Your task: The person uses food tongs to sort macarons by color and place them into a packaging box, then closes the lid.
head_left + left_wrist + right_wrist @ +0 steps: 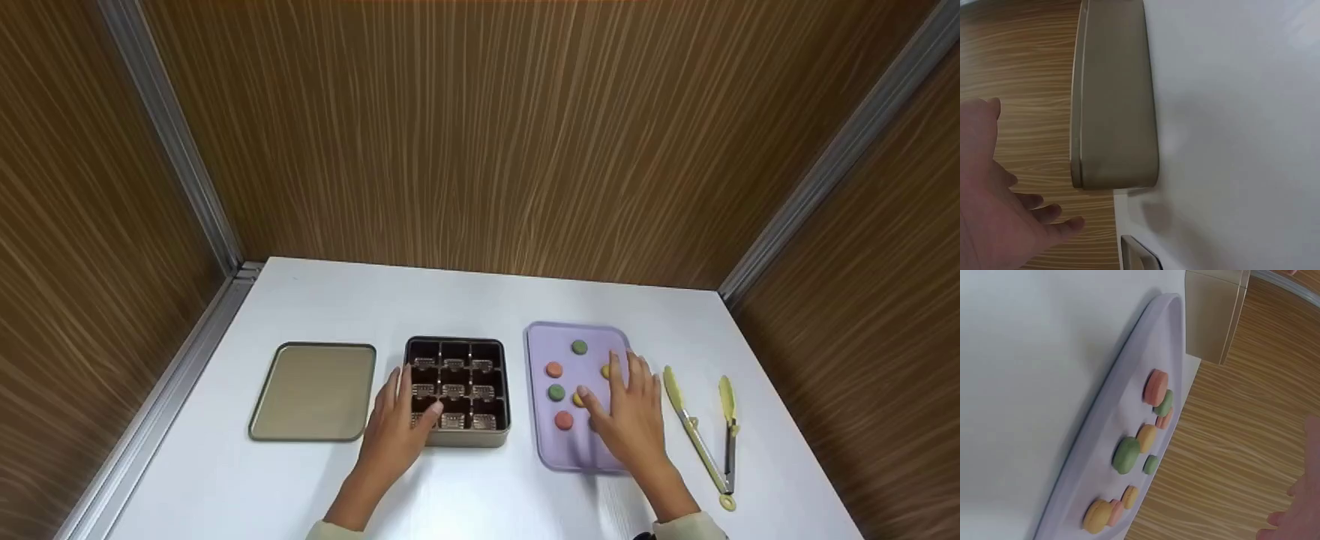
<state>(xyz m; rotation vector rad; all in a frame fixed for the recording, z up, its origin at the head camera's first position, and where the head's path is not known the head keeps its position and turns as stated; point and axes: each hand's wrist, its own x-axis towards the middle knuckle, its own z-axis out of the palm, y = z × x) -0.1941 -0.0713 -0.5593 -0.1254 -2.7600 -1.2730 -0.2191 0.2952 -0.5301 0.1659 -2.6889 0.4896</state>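
Note:
My left hand (394, 431) is over the left side of a square tin box (469, 437), fingers spread and holding nothing. Inside the box is a dark tray insert (453, 378) divided into several compartments. In the left wrist view the hand (1002, 208) stands apart from the box's side wall (1117, 95). My right hand (630, 416) hovers over a lilac tray (551, 450), fingers apart, grasping nothing. On that tray lie several macarons: a pink one (1156, 387), a green one (1126, 455) and a yellow one (1098, 516) among them. The hand hides part of the tray in the head view.
A flat square tin lid (315, 390) lies left of the box. Right of the tray, a pair of tongs (705, 450) with yellow tips rests spread apart. The white table (360, 300) is bounded by wood-grain panels (480, 150) at the back and sides.

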